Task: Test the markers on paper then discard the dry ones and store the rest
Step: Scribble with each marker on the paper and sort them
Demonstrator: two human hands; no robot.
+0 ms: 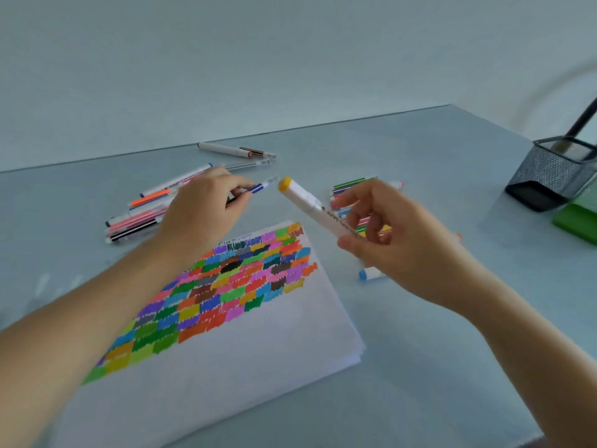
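My right hand (387, 234) holds a thick white marker with a yellow cap (307, 202) above the table, its capped end pointing up and left. My left hand (203, 211) pinches a thin blue-striped pen (258, 188) with a clear cap, just left of the yellow cap. Below both hands lies a white sheet of paper (242, 350) covered in many coloured test scribbles. A pile of thin markers (145, 208) lies left of the paper. Another pile of markers (355, 185) lies behind my right hand, partly hidden by it.
A black mesh pen holder (555, 173) stands at the far right, beside a green object (578, 221). A white marker with a blue cap (370, 273) lies right of the paper. Two more pens (235, 150) lie near the table's back edge.
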